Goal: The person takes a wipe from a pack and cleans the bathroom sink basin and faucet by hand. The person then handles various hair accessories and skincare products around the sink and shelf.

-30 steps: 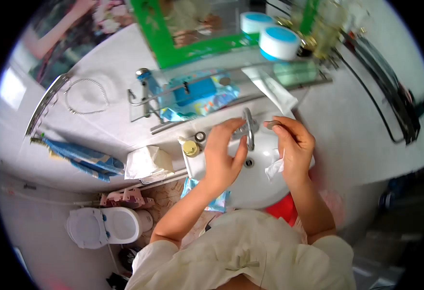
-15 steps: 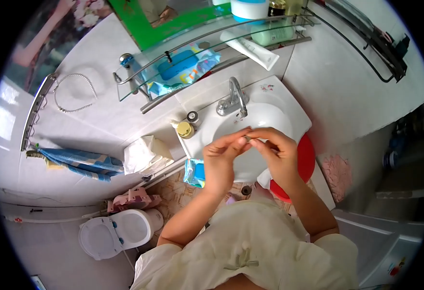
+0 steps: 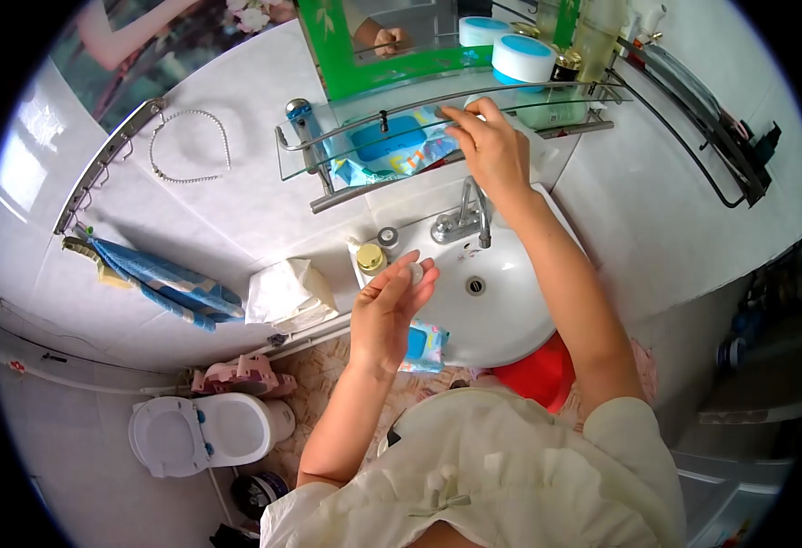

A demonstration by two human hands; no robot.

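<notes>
My left hand (image 3: 389, 306) is palm up at the left side of the white sink (image 3: 511, 301), its thumb and fingers closed on a small round pale piece (image 3: 416, 272). My right hand (image 3: 494, 146) is raised to the glass shelf (image 3: 305, 163), above the faucet (image 3: 484, 224). Its fingertips are pinched beside the blue wipes pack (image 3: 389, 137); a small dark piece at them is too small to name. The white tube lies mostly hidden behind this hand. Near my left hand, a yellow-capped bottle (image 3: 371, 259) and a small grey-topped jar (image 3: 388, 237) stand on the sink's corner.
White and blue jars (image 3: 522, 60) stand on the shelf before the green-framed mirror (image 3: 401, 73). A tissue pack (image 3: 291, 294) is left of the sink. Below are another wipes pack (image 3: 427, 347), a red basin (image 3: 543, 373) and a toilet (image 3: 237, 429). A black rack (image 3: 693, 119) hangs at right.
My hands were together over the sink and have parted. The right one has risen to the shelf; the left has turned palm up, showing the pale piece. The white tissue at my right hand is out of sight.
</notes>
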